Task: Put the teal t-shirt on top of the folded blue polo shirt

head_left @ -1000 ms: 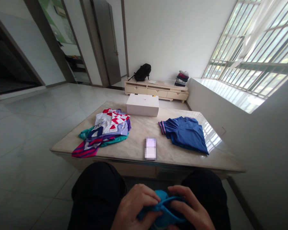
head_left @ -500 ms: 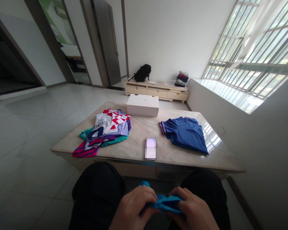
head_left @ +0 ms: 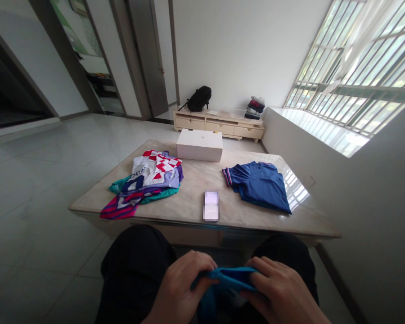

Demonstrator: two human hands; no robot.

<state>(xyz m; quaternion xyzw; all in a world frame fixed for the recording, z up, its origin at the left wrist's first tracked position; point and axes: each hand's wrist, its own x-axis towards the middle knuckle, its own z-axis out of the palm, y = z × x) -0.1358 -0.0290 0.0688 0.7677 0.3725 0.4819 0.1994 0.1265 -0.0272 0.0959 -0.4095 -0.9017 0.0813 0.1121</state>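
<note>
While sitting at the worktop's near edge, pinching blue garment between left hand and right hand fingers; next, needing spreading flat.

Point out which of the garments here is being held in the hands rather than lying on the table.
The bright blue cloth, gripped between the left hand and right hand above the lap. The navy shirt and the mixed pile of jerseys lie on the table.

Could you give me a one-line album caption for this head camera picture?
Both hands, left hand and right hand, grip a blue cloth over the lap, before a table of shirts.
</note>
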